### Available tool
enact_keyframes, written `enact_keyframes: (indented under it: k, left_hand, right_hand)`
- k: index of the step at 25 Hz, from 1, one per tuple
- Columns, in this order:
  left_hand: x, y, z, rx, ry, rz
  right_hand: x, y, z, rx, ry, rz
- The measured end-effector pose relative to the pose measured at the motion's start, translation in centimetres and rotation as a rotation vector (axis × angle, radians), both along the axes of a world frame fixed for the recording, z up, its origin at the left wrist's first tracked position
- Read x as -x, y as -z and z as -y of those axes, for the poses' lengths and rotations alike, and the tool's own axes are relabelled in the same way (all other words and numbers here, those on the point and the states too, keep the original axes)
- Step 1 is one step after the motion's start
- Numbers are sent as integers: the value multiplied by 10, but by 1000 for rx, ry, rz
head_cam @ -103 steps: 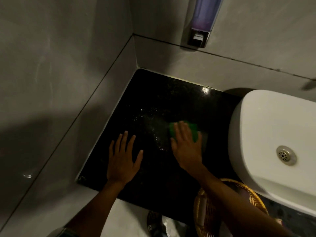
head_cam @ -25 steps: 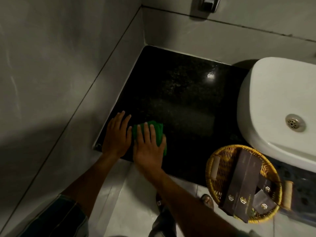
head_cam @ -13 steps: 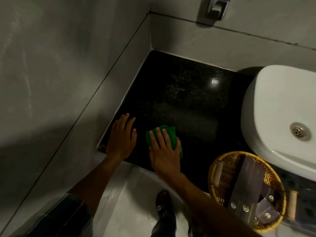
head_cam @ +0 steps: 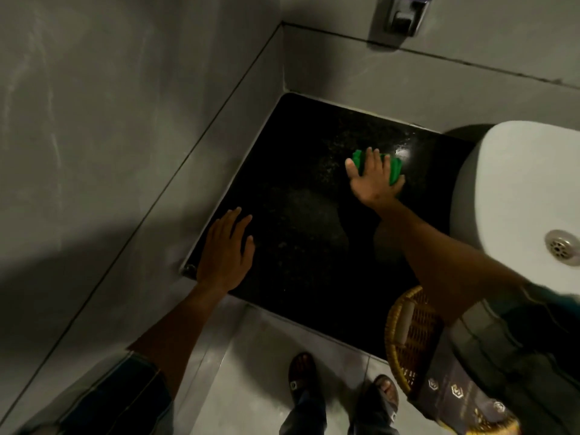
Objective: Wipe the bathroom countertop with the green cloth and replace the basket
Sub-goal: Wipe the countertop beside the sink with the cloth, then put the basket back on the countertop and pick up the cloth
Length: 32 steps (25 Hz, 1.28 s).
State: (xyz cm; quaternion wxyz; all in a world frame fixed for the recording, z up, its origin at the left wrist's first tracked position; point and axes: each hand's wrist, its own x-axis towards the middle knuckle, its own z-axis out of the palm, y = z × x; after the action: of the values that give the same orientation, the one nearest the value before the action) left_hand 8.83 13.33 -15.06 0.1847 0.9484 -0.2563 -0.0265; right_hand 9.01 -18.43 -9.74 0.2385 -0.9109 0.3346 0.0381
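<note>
The black speckled countertop (head_cam: 301, 215) fills the corner between two grey walls. My right hand (head_cam: 373, 180) presses flat on the green cloth (head_cam: 394, 169) far back on the counter, near a light glare and close to the sink. Only the cloth's edges show around my fingers. Resting flat at the counter's front left corner is my left hand (head_cam: 227, 249), fingers spread, holding nothing. The woven yellow basket (head_cam: 408, 334) sits at the counter's front right edge, partly hidden under my right arm, with dark boxes (head_cam: 455, 394) in it.
A white sink (head_cam: 518, 189) with a metal drain (head_cam: 561, 246) stands at the right. A soap dispenser (head_cam: 401, 17) hangs on the back wall. My sandalled feet (head_cam: 342, 384) stand on the pale tiled floor below the counter's front edge.
My right hand has slid the green cloth from the counter's front left up to the back right, near the sink. My left hand stays at the front left corner.
</note>
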Motion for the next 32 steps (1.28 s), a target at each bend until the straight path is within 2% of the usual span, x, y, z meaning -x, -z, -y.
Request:
enact_keyframes:
  k: [2,4,6,8,10,12,13,15,18,21,25,28,32]
  left_hand:
    - [2,-3,0,4,-4,-20]
    - [2,-15,4,32,-55,-54]
    - [7,-30,17,33,-113,-41]
    - [32,-48,45,136,-67,-84]
    - [78,-66,81,242,33,-310]
    - [128,-72,114,223,131,-513]
    - [150,-73,127,192,176,-579]
    - [177,-73,142,153,190,-658]
    - [186,-74,148,178,151,-725]
    - [174,-78,138,233,90,-658]
    - [140,-88,117,320,-35,-585]
    - [102,-97,96,331,-142,-513]
    - [65,-102,72,353,-240,-467]
  right_hand:
    - [33,-29,-9,-80,-48,189]
    - [102,-62,-17,-141,-45,422]
    - [191,-82,-23,-117,5,480]
    - [276,-91,-18,27,113,372]
    - [338,-93,-1,124,311,150]
    - [371,-92,11,68,480,-61]
    - [378,-90,14,-15,523,-97]
    - [380,-87,13,-198,546,-49]
    - [379,-79,14,-308,599,57]
    - [363,-78,19,-501,657,85]
    - [326,-81,3,-457,542,161]
    - [286,-80,-8,-547,435,230]
    - [224,-73,-22,-611,404,329]
